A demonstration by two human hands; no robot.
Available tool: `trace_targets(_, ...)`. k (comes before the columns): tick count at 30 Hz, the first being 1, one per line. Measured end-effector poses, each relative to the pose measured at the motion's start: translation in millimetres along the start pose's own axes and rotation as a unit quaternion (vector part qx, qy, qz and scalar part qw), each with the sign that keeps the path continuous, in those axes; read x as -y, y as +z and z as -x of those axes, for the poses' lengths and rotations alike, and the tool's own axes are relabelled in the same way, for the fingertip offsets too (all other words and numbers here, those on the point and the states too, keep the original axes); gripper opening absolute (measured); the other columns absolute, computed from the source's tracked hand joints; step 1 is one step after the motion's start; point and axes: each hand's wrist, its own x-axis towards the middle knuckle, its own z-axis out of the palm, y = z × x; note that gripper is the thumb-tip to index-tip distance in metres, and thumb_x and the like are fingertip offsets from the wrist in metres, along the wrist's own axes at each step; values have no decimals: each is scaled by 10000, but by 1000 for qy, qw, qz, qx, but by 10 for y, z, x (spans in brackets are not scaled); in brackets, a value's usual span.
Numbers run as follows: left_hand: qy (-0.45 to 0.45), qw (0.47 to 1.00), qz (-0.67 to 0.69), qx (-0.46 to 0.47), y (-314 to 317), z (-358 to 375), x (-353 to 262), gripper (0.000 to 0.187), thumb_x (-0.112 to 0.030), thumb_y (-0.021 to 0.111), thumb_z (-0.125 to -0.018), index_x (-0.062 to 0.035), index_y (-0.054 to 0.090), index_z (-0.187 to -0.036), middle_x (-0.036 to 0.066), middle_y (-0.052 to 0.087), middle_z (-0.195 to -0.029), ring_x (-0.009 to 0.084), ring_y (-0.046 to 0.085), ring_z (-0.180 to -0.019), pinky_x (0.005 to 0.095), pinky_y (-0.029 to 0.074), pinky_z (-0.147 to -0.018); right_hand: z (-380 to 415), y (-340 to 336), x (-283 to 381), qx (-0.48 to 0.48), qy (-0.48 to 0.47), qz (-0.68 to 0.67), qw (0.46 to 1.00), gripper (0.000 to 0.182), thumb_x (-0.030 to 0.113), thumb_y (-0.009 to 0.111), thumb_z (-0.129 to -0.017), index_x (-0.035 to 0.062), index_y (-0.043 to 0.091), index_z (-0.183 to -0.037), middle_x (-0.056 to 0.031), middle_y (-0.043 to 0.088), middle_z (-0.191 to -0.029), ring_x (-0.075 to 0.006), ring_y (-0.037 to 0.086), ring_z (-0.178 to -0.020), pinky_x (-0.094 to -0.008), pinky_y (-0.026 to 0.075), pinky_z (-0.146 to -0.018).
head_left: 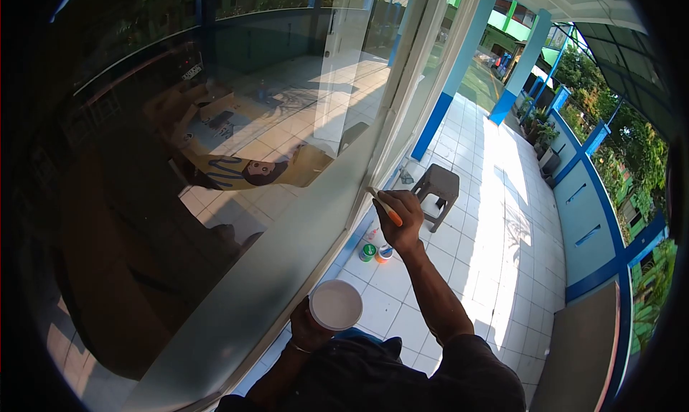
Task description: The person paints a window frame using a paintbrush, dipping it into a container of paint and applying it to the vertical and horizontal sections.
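My right hand point(402, 218) is closed around a paintbrush point(391, 212) with an orange-tipped handle. The brush's bristle end reaches the white window frame point(367, 189); whether it touches is hard to make out. Lower down, my left hand point(308, 329) grips a round white tub point(336, 305) from its side, with the open top facing me. Pale material, seemingly paint, shows inside the tub. Beside the frame is a large glass pane point(237, 218), frosted along its lower band and reflecting the walkway.
On the white tiled floor point(459, 268) stand a green-lidded can point(367, 252) and an orange-and-white container point(385, 253). A dark plastic stool point(436, 189) is just beyond. Blue-and-white pillars point(434, 125) line the walkway, and a low wall point(588, 225) runs along the right.
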Motion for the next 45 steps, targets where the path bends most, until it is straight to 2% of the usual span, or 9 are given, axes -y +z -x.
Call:
trace_targets(4, 5, 998, -62, -31, -125, -18, -8, 851, -639, 561, -985, -111, 396, -1632, 194, 422, -1650, 442, 395, -1537, 702, 344, -1210, -288, -95, -40, -25, -18, 1, 1000, 293, 25, 903, -798, 40, 780, -1063, -114, 767, -985, -285, 726, -859, -378, 565, -732)
trace_targets(10, 10, 996, -85, -24, -139, 0, 1, 850, -646, 570, -978, -137, 394, -1636, 184, 416, -1655, 437, 388, -1542, 709, 347, -1202, -722, -267, -39, -49, -46, 15, 998, 270, 22, 900, -809, 18, 781, -1051, -135, 771, -997, -286, 732, -873, -376, 581, -733)
trace_targets(11, 8, 996, -87, -22, -140, 2, 1, 852, -648, 571, -977, -137, 394, -1635, 184, 417, -1655, 437, 388, -1542, 709, 347, -1202, -770, -276, -57, -60, -47, 7, 997, 346, 13, 901, -779, 67, 776, -1097, -96, 775, -1019, -285, 720, -882, -385, 563, -777)
trace_targets(15, 6, 995, -96, -23, -93, -5, 25, 863, -661, 576, -971, -139, 397, -1634, 183, 420, -1652, 436, 391, -1540, 711, 348, -1199, -1043, -415, -20, -73, -70, 20, 995, 268, -2, 872, -837, -11, 773, -1086, -148, 769, -1011, -275, 740, -904, -356, 605, -769)
trace_targets(22, 5, 993, -109, -35, 58, 7, 72, 873, -676, 571, -964, -144, 398, -1634, 186, 421, -1651, 440, 378, -1548, 715, 319, -1211, -1235, -492, 1, -155, -140, 2, 978, 271, -47, 859, -830, 15, 751, -1070, -151, 764, -1079, -332, 744, -1021, -389, 623, -844)
trace_targets(26, -3, 992, -119, -30, 86, 14, 100, 860, -668, 565, -961, -148, 408, -1628, 188, 421, -1651, 439, 364, -1553, 714, 295, -1219, -893, -389, -74, -75, -143, 19, 987, 350, 89, 824, -746, 92, 771, -1092, -84, 750, -1183, -324, 691, -1118, -447, 543, -908)
trace_targets(35, -3, 994, -107, -30, 125, 80, 101, 844, -656, 587, -945, -153, 431, -1606, 180, 439, -1633, 432, 384, -1533, 700, 322, -1198, -367, -410, -59, 83, -82, -87, 989, 383, -8, 821, -709, 63, 763, -1080, -117, 753, -1060, -314, 705, -923, -398, 560, -756)
trace_targets(40, 10, 992, -121, -23, 203, 103, 144, 827, -649, 588, -956, -155, 433, -1600, 178, 449, -1621, 438, 414, -1509, 711, 359, -1171, -971, -472, -71, 7, -100, -77, 992, 445, -80, 793, -681, 37, 740, -1107, -144, 755, -1043, -338, 700, -878, -422, 573, -735)
trace_targets(45, 18, 992, -123, -8, 193, 123, 150, 826, -649, 588, -962, -155, 427, -1603, 177, 450, -1620, 438, 419, -1507, 721, 372, -1156, -1535, -616, 25, -81, -114, -26, 990, 320, -63, 869, -765, 29, 766, -1054, -140, 756, -1006, -299, 706, -852, -373, 574, -708)
